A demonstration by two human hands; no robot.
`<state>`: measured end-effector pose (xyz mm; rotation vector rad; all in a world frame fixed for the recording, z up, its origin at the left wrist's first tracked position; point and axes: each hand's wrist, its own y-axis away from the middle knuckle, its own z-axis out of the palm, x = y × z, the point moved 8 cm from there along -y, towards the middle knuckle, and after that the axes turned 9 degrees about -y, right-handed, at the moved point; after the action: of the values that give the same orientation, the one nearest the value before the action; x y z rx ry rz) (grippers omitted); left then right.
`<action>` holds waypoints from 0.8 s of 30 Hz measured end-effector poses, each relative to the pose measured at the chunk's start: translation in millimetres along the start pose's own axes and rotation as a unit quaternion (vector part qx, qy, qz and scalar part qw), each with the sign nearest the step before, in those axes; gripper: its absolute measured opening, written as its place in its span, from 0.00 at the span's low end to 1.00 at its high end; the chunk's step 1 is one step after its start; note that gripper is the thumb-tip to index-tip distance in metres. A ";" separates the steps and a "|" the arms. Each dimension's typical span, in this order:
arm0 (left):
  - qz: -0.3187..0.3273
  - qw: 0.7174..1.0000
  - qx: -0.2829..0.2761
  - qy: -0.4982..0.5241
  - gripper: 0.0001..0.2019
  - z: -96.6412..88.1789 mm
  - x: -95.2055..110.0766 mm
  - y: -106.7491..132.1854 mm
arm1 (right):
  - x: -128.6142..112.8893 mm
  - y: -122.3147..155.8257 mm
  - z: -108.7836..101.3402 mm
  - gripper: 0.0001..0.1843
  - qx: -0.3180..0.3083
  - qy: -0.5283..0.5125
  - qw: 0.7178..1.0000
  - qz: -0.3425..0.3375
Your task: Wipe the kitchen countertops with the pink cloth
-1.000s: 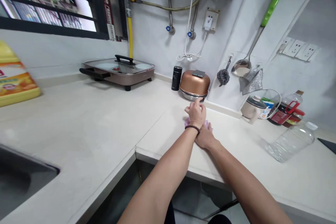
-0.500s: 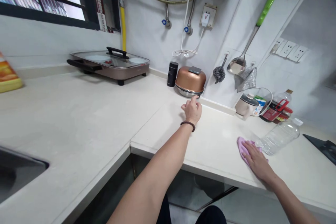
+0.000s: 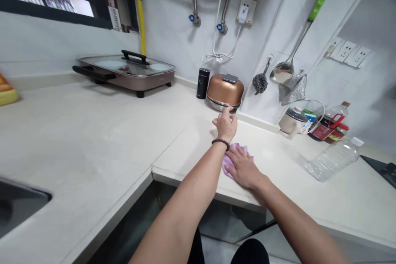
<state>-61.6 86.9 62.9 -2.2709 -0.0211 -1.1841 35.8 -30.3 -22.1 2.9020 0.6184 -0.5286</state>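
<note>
My left hand (image 3: 225, 127), with a beaded bracelet at the wrist, reaches over the white countertop (image 3: 130, 132). One finger stretches up to the lower edge of a round pot with a copper-coloured lid (image 3: 225, 90); whether it touches cannot be made out. The thumb stands apart and the other fingers are partly curled, with nothing seen in them. Close by on the right, my right hand (image 3: 243, 168) presses a pink cloth (image 3: 228, 169) flat to the counter with spread fingers. A black cylindrical bottle (image 3: 203, 84) stands just left of the pot.
An electric griddle (image 3: 130, 74) with a glass lid sits at the back left. On the right lies a clear plastic bottle (image 3: 334, 161), near a small lidded pot (image 3: 292, 120) and several jars. A spatula (image 3: 305, 29) and a scrubber (image 3: 260, 83) hang on the wall. A sink corner (image 3: 24, 196) shows at left.
My right hand has slid the pink cloth leftward across the counter, from beside the plastic bottle to next to my left wrist. My left hand stays by the copper-lidded pot. The view has shifted slightly.
</note>
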 end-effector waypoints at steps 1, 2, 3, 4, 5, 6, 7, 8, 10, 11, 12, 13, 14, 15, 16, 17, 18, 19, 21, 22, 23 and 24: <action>-0.003 1.000 0.003 -0.001 0.21 -1.1 -1.7 -0.9 | -14.2 -9.7 2.5 0.33 -0.008 -0.002 1.000 -0.016; -0.005 1.000 0.004 -0.004 0.21 -1.8 -2.9 -1.5 | -24.9 -16.8 4.4 0.33 -0.012 -0.003 1.000 -0.028; -0.007 1.000 0.003 -0.007 0.21 -1.9 -4.0 -2.0 | -32.2 -21.1 5.9 0.33 -0.013 -0.004 0.999 -0.037; -0.008 1.000 0.001 -0.012 0.21 -1.5 -4.9 -2.2 | -36.6 -22.8 6.8 0.33 -0.011 -0.006 0.999 -0.043; -0.009 1.000 -0.002 -0.016 0.21 -0.7 -5.7 -2.3 | -38.5 -21.8 7.2 0.32 -0.008 -0.009 0.999 -0.050; -0.011 1.000 -0.006 -0.021 0.20 0.5 -6.6 -2.2 | -38.3 -18.5 7.3 0.32 -0.006 -0.012 0.998 -0.058; -0.013 1.000 -0.011 -0.025 0.20 1.8 -7.5 -2.0 | -35.8 -12.9 7.2 0.32 -0.006 -0.015 0.998 -0.064; -0.015 0.999 -0.015 -0.029 0.21 3.2 -8.5 -1.8 | -31.1 -5.5 7.0 0.33 -0.009 -0.017 0.998 -0.067; -0.020 0.999 -0.021 -0.036 0.21 5.8 -10.6 -1.2 | -15.2 14.3 5.4 0.33 -0.018 -0.021 0.998 -0.064; -0.023 0.999 -0.023 -0.040 0.21 6.9 -11.7 -0.8 | -3.6 26.4 3.7 0.33 -0.021 -0.024 0.998 -0.055; -0.024 0.998 -0.026 -0.042 0.21 7.9 -12.6 -0.5 | 10.3 40.0 1.3 0.34 -0.021 -0.027 0.998 -0.043; -0.025 0.998 -0.028 -0.043 0.21 8.9 -13.2 -0.1 | 26.3 54.8 -1.9 0.34 -0.017 -0.029 0.999 -0.029; -0.026 0.998 -0.031 -0.042 0.21 9.8 -13.7 0.3 | 44.2 70.9 -5.8 0.34 -0.009 -0.031 0.999 -0.013; -0.026 0.998 -0.033 -0.042 0.21 10.5 -14.1 0.6 | 63.8 88.0 -9.9 0.34 0.003 -0.030 1.000 0.006; -0.027 0.998 -0.035 -0.041 0.21 11.0 -14.4 1.0 | 84.8 105.9 -14.1 0.34 0.018 -0.026 0.999 0.027; -0.028 0.998 -0.038 -0.040 0.21 11.5 -14.6 1.3 | 106.6 124.1 -18.4 0.34 0.037 -0.020 0.998 0.049; -0.029 0.998 -0.040 -0.041 0.21 11.8 -14.8 1.7 | 128.5 142.2 -21.8 0.35 0.053 -0.011 0.996 0.071; -0.030 0.998 -0.041 -0.041 0.21 12.1 -14.9 2.0 | 149.3 159.4 -24.3 0.35 0.066 -0.002 0.994 0.089; -0.031 0.998 -0.044 -0.042 0.21 12.6 -14.6 2.6 | 186.1 189.1 -27.8 0.36 0.093 0.013 0.988 0.119; -0.030 0.998 -0.046 -0.041 0.21 13.0 -14.1 2.9 | 201.2 200.6 -28.4 0.36 0.104 0.020 0.986 0.132; -0.028 0.998 -0.047 -0.040 0.21 13.3 -13.3 3.1 | 213.4 209.5 -28.2 0.36 0.110 0.026 0.984 0.141; -0.026 0.998 -0.049 -0.039 0.21 13.7 -12.3 3.2 | 222.5 215.5 -27.5 0.36 0.114 0.031 0.982 0.147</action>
<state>-57.9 93.9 45.9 -2.4150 -0.0538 -1.1469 324.2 -138.0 -66.2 3.1542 0.1356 -0.4981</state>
